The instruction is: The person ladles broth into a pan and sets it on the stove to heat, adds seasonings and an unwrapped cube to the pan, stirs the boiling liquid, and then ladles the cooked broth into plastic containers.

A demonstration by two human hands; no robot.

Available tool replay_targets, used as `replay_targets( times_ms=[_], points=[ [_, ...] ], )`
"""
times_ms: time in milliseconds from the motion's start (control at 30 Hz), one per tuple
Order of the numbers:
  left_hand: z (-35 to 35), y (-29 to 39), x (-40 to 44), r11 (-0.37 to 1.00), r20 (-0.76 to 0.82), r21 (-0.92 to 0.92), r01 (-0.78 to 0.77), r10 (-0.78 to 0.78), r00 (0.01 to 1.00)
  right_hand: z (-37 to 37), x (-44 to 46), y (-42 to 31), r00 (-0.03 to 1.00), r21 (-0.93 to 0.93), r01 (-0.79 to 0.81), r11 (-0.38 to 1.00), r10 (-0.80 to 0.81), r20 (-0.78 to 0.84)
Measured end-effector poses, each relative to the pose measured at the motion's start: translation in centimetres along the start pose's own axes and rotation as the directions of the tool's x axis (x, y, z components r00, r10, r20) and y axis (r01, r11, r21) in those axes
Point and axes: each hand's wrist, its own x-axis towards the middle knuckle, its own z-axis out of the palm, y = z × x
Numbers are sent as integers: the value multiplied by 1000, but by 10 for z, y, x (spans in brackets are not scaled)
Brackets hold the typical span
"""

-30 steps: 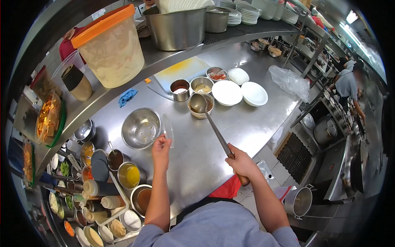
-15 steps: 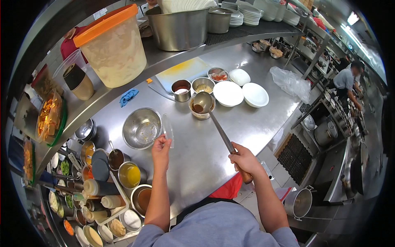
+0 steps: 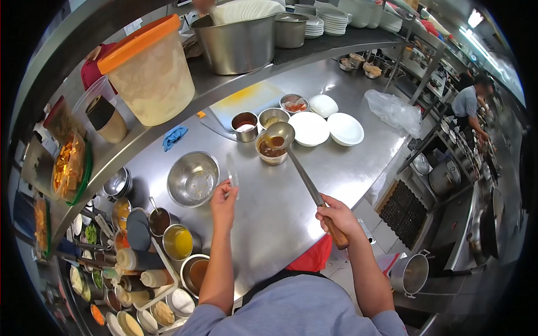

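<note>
Ladle [image 3: 304, 173] sits in the right hand [image 3: 341, 217], fingers wrapped fully round the wooden handle, no visible slack; the butt of the handle sticks out on the body side. Left hand [image 3: 224, 201] has a finer hold: thumb and fingers pinched together on the edge of a thin clear disc, apparently a plastic lid [image 3: 232, 176], tipped up on its side.

Arm pose: left forearm reaches nearly straight ahead from the body; right forearm comes forward and slants slightly inward, with the shaft running on across the table [image 3: 269, 218], away from the body and leftward.

Ladle's scoop, at the far end, overlaps the far rim of a small tub [image 3: 273, 160] of brown sauce; a little brown liquid shows in the scoop. Height of the scoop above the rim hard to judge. Step in hand reads as ladling at the tub. Next move, in my judgement, calls for a level scoop and a steady wrist, since a tilt could drip.

Farther out: steel bowl [image 3: 193, 179] just beyond the lid, on its left; white bowl [image 3: 309, 130] just beside the scoop; metal cup [image 3: 245, 127] on the other side.
</note>
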Motion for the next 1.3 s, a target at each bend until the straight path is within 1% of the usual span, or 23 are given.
replay_targets(
  times_ms=[167,233,367,433,467,533,567,633,667,700,733,800,833,900,933,967,1033,1100,1167,1200,1233,1267,1300],
  points=[
    [16,1,18,997,34,83,-4,1,999,-2,-7,1,998,152,-3,988,-6,62],
    [21,-5,35,959,82,265,-98,79,994,1,-16,-4,997,210,-11,978,-6,77],
    [56,7,63,925,171,348,-153,97,980,-3,-42,5,990,433,30,901,-85,109],
    [72,-6,81,667,383,572,-477,297,875,-14,-63,19,987,581,39,813,-122,104],
    [82,-6,86,670,392,565,-482,296,871,-16,-76,25,987,584,50,810,-128,93],
    [101,-8,96,547,503,666,-507,173,847,-18,-108,34,977,706,127,697,-212,34],
    [108,-11,102,551,516,656,-516,171,840,-20,-126,39,976,708,141,692,-218,19],
    [120,-27,115,388,608,710,-588,85,789,-27,-163,51,965,687,262,678,-205,-166],
    [125,-39,123,394,624,695,-601,83,777,-32,-182,59,960,688,280,670,-210,-187],
    [129,-50,131,328,657,701,-633,48,753,-37,-201,68,942,627,327,707,-189,-278],
    [132,-61,138,260,686,701,-664,10,727,-42,-219,77,914,562,364,742,-169,-369],
    [142,-61,142,236,705,688,-687,11,710,-47,-255,95,841,473,437,765,-162,-516],
    [146,-61,148,227,686,716,-660,-57,725,-48,-272,101,817,460,472,752,-178,-548],
    [158,-51,147,169,603,797,-580,-162,781,-43,-303,114,702,392,556,733,-161,-694],
    [160,-52,148,167,622,783,-600,-170,764,-43,-319,123,638,357,590,724,-147,-756],
    [160,-56,153,145,614,789,-597,-195,765,-42,-332,131,623,359,603,713,-139,-770],
    [163,-58,158,133,631,774,-618,-223,743,-39,-361,145,505,303,673,674,-121,-855],
    [162,-54,155,96,608,787,-609,-280,743,-39,-387,164,440,265,703,660,-110,-891],
    [152,-63,150,50,758,648,-760,-137,638,-21,-410,171,342,201,704,681,-77,-936],
    [147,-85,161,10,789,611,-792,-89,608,-13,-417,172,319,207,721,661,-51,-946],
    [144,-103,176,-57,837,532,-845,-111,535,-8,-426,176,283,204,741,640,-22,-959],
    [148,-100,179,-85,840,472,-877,-257,477,-6,-438,185,291,206,734,647,-26,-956],
    [146,-103,178,177,858,513,-840,-68,509,3,-444,184,203,185,717,672,52,-978]
  ],
)
